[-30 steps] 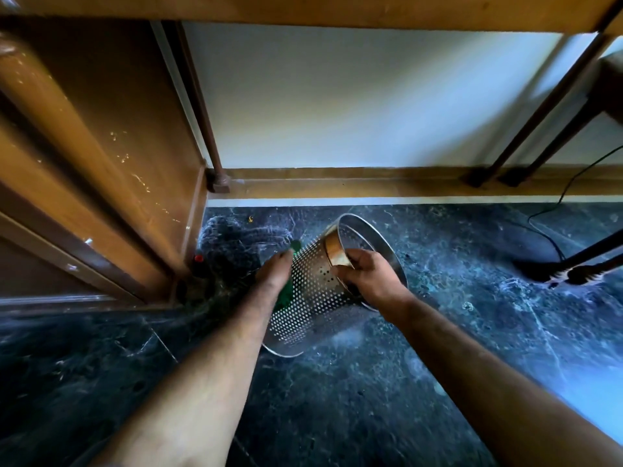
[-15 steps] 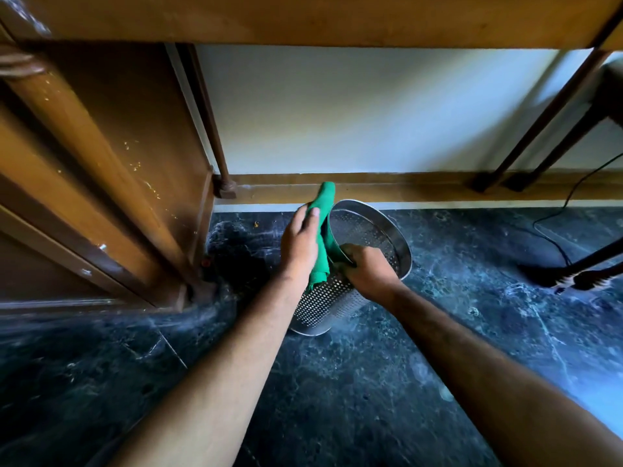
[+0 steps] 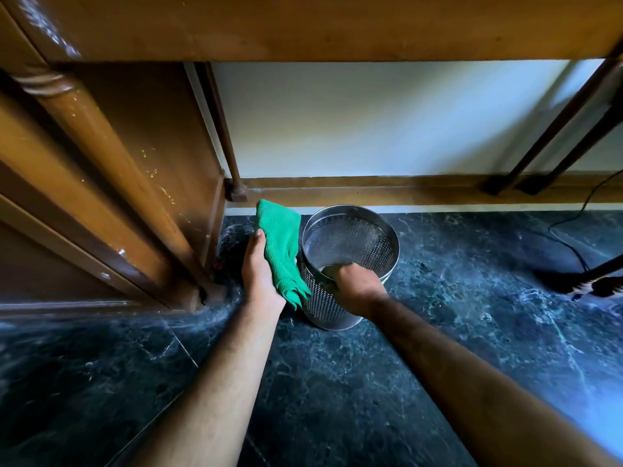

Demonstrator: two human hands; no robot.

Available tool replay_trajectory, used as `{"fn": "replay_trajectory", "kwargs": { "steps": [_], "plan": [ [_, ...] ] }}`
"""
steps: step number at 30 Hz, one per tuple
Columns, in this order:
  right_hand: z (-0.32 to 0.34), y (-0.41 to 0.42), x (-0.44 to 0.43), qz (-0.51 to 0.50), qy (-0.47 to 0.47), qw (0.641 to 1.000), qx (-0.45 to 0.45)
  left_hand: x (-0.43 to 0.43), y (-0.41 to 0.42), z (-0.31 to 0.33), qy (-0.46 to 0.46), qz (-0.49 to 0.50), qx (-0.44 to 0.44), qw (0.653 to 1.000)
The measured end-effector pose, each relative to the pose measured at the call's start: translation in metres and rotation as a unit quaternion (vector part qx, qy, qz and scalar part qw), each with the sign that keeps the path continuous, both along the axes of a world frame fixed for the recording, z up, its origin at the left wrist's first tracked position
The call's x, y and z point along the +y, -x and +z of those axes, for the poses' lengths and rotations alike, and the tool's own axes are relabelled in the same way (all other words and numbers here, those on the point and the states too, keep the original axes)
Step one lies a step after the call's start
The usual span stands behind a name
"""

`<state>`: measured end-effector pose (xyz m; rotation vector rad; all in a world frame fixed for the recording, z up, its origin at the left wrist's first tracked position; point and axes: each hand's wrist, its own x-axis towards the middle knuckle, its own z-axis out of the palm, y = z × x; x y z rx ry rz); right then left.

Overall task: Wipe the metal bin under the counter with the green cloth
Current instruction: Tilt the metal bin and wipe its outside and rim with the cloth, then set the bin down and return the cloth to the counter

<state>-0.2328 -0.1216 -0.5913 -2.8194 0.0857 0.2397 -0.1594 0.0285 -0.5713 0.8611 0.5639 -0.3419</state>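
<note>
A perforated metal bin (image 3: pixel 367 241) stands upright on the dark marble floor under the wooden counter. My right hand (image 3: pixel 357 288) grips its near rim, fingers curled over the edge. A folded green cloth (image 3: pixel 279 241) lies in my left hand (image 3: pixel 259 274), held flat just left of the bin, its lower end touching the bin's outer wall. The cloth's top rises above the rim. The bin looks empty inside.
A wooden cabinet side (image 3: pixel 141 170) stands close on the left. The counter edge (image 3: pixel 303 25) runs overhead. A wooden skirting (image 3: pixel 371 190) lines the wall behind. Dark legs (image 3: pixel 553 136) and a black cable (image 3: pixel 573 237) are at the right.
The bin went from tilted on its side to standing upright. My left hand brought the green cloth up from behind the bin to beside the rim.
</note>
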Motion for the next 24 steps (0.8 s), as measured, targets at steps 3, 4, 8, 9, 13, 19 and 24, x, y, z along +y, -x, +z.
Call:
{"fn": "replay_trajectory", "kwargs": {
  "steps": [3,4,8,9,13,19,24],
  "plan": [
    [-0.004,0.000,0.010,0.008,0.005,1.000,0.014,0.004,-0.002,0.005,0.013,0.022,-0.005,1.000],
    [-0.005,-0.001,0.012,0.008,0.007,1.000,0.017,0.005,-0.003,0.007,0.020,0.024,-0.012,0.999],
    [-0.002,-0.004,0.014,-0.014,-0.021,0.999,0.041,0.007,-0.008,0.013,0.013,0.023,-0.007,1.000],
    [0.003,-0.004,0.012,-0.019,-0.059,0.997,0.050,0.007,-0.009,0.015,0.006,0.020,-0.006,1.000],
    [0.048,0.016,0.004,0.031,-0.196,0.980,-0.024,0.004,-0.002,0.036,0.015,-0.001,0.010,1.000],
    [0.147,0.041,0.019,0.123,-0.169,0.975,-0.070,-0.003,0.034,0.104,0.035,-0.020,0.055,0.998],
    [0.234,0.057,0.035,0.069,-0.210,0.975,-0.023,-0.008,0.063,0.187,-0.003,0.010,0.040,0.999]
  ]
}}
